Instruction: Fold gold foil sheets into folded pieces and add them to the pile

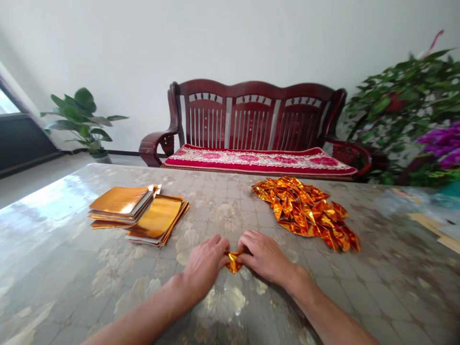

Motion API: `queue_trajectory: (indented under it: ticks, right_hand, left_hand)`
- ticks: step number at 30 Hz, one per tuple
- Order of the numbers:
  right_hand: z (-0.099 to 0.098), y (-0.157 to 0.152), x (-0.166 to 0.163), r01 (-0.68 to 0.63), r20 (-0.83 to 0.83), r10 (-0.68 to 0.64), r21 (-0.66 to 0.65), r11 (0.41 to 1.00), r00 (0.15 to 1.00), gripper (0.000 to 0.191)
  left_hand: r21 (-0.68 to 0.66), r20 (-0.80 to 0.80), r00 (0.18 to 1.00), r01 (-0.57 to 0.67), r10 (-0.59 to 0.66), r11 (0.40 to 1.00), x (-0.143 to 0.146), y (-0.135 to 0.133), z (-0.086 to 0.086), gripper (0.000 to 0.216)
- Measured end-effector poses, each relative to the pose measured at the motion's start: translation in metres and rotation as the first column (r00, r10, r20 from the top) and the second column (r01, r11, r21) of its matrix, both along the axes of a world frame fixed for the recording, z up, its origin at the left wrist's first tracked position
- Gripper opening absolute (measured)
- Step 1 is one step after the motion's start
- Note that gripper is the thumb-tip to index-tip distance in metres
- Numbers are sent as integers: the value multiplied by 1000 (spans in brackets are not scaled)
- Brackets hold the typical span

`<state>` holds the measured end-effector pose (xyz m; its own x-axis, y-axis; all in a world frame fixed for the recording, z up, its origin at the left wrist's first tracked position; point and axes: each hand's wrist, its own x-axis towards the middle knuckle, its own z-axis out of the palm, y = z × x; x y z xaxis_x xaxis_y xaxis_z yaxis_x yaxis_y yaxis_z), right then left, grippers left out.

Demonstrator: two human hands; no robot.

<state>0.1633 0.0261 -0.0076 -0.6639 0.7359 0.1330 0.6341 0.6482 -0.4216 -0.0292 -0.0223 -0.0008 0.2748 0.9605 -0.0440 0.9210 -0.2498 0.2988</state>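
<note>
A small piece of folded gold foil paper [234,263] is pinched between my two hands, just above or on the table near its front middle. My left hand [209,258] closes on its left end, and my right hand [263,255] grips its right end. The fingers cover both ends, so only the shiny middle shows. To the left lie stacks of flat gold foil sheets [160,215], some with pale undersides. On the right, a heap of folded gold foil pieces [305,208] spreads over the table.
A patterned cover lies over the table [143,287]. Behind it stands a dark red wooden bench [253,120] with a red floral cushion. A clear plastic bag [402,201] rests at the right. Potted plants [81,117] flank the bench.
</note>
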Motion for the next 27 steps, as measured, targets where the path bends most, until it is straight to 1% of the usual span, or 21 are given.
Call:
queue_trajectory:
  ticks: [2, 5, 8, 11, 12, 14, 15, 17, 18, 19, 21, 22, 24, 27]
  right_hand:
    - [-1, 1, 0, -7, -5, 7, -19, 1000, 1000, 14]
    - [-3, 2, 1, -30, -19, 29, -31, 999, 999, 15]
    - [-2, 3, 2, -58, -45, 57, -7, 998, 997, 14]
    - [0, 3, 3, -37, -115, 33, -36, 999, 993, 12]
    - [0, 3, 3, -14, -148, 4, -63, 998, 989, 9]
    - [1, 4, 4, 18, -194, -40, -113, 993, 980, 12]
    - [2, 4, 4, 15, -203, -40, -123, 992, 978, 12]
    - [2, 5, 5, -15, -212, -7, -102, 995, 977, 4]
    - [1, 5, 5, -32, -220, 15, -73, 997, 975, 5]
    - [1, 4, 5, -41, -238, 31, -37, 998, 971, 10]
    - [-1, 3, 5, -33, -298, 42, 36, 999, 954, 15]
    - [-2, 3, 5, -29, -331, 49, 65, 997, 942, 17]
    - [-3, 1, 5, -21, -390, 64, 114, 993, 919, 18]
    - [-5, -1, 3, -7, -442, 90, 187, 982, 892, 19]
  left_hand:
    - [-32, 85, 996, -34, 36, 999, -5, 5, -2, 16]
    - [-59, 100, 993, -64, 70, 996, -11, 10, -3, 13]
    - [-71, 136, 990, -39, 48, 997, -13, 12, -2, 14]
    - [-61, 251, 967, -22, 37, 998, -14, 10, -4, 15]
    - [-48, 292, 956, -22, 35, 999, -15, 8, -5, 15]
    - [16, 359, 933, -16, 9, 1000, -15, 6, -8, 13]
    - [64, 385, 923, -12, -14, 998, -15, 5, -9, 12]
    - [142, 451, 892, -40, -28, 989, -14, 5, -13, 13]
    - [155, 501, 865, -72, -16, 985, -13, 5, -14, 12]
    - [147, 571, 820, -134, 27, 980, -12, 6, -14, 11]
    - [74, 719, 685, -239, 114, 968, -8, 8, -14, 3]
    - [33, 780, 610, -265, 142, 964, -6, 9, -14, 6]
    - [-41, 852, 491, -282, 181, 958, -4, 10, -12, 9]
    - [-123, 909, 354, -274, 219, 954, -2, 12, -12, 8]
